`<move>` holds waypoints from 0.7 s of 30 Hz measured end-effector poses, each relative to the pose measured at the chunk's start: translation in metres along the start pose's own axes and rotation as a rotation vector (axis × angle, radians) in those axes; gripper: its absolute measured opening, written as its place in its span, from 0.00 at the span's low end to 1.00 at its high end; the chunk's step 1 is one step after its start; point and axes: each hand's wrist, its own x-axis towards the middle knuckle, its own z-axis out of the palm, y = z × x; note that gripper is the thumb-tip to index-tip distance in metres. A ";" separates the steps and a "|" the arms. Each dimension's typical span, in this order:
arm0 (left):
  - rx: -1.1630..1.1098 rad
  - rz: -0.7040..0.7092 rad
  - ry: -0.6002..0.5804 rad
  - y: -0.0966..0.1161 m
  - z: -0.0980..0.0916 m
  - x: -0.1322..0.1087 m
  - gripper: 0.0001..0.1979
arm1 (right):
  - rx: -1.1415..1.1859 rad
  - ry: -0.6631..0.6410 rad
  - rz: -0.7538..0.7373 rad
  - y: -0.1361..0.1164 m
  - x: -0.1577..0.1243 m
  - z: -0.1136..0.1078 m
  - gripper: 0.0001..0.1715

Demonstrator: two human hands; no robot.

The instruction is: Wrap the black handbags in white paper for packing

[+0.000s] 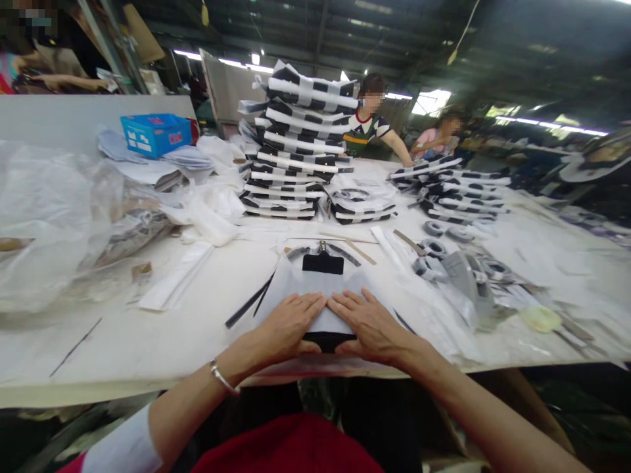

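Note:
A pale, translucent sheet (325, 284) lies on the table in front of me, over something with a black lower edge (329, 340). My left hand (290, 325) rests flat on the sheet's left part, palm down, fingers stretched out. Mirroring it on the right side, my right hand (367, 327) also lies flat with spread fingers. The two index fingertips nearly meet in the middle. Just beyond the hands is a black tag (323, 263) with a small metal clasp at its top. A curved grey strap (345, 255) shows behind it. Neither hand grips anything.
Tall stack of black-and-white checked bags (296, 144) beyond; more checked bags (461, 197) at right. Blue box (156, 135) on papers, back left. Clear plastic (49, 223) covers the left. Tape rolls (434, 248) lie right. A person (367, 125) reaches over the far side.

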 end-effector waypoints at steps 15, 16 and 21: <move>0.396 -0.002 0.258 0.019 0.050 -0.011 0.27 | 0.010 0.313 -0.021 0.004 -0.013 0.071 0.45; 0.389 -0.003 0.250 0.018 0.050 -0.011 0.27 | 0.015 0.290 -0.013 0.001 -0.010 0.063 0.41; 0.366 0.000 0.243 0.017 0.049 -0.009 0.25 | -0.148 0.144 -0.027 -0.020 0.015 0.020 0.15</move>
